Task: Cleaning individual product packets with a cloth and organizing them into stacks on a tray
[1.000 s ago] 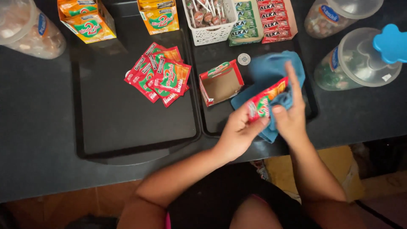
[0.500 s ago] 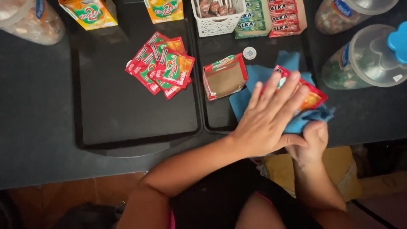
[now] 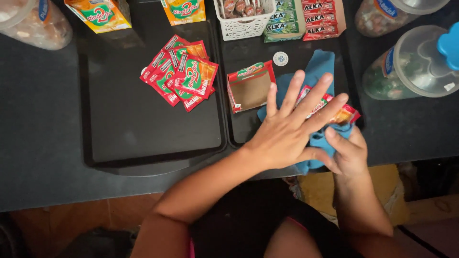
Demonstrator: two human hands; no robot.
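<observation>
My left hand (image 3: 292, 125) lies flat, fingers spread, on a red and orange snack packet (image 3: 342, 112) that rests on a blue cloth (image 3: 315, 67). My right hand (image 3: 348, 152) pinches the near edge of that cloth just below the packet. Left of the hands an empty red-rimmed cardboard box (image 3: 250, 87) lies open on the right black tray (image 3: 239, 134). A loose pile of several red and green packets (image 3: 183, 72) sits on the left black tray (image 3: 143, 134).
Along the back stand two orange boxes (image 3: 98, 13), a white basket (image 3: 244, 14) of sweets and flat green and red packs (image 3: 306, 19). Clear plastic jars (image 3: 415, 61) stand at the right, another (image 3: 31, 21) at the far left. A small round cap (image 3: 280, 58) lies on the tray.
The left hand went from gripping the packet with the right hand to pressing flat on it over the cloth. The right hand dropped to the cloth's near edge.
</observation>
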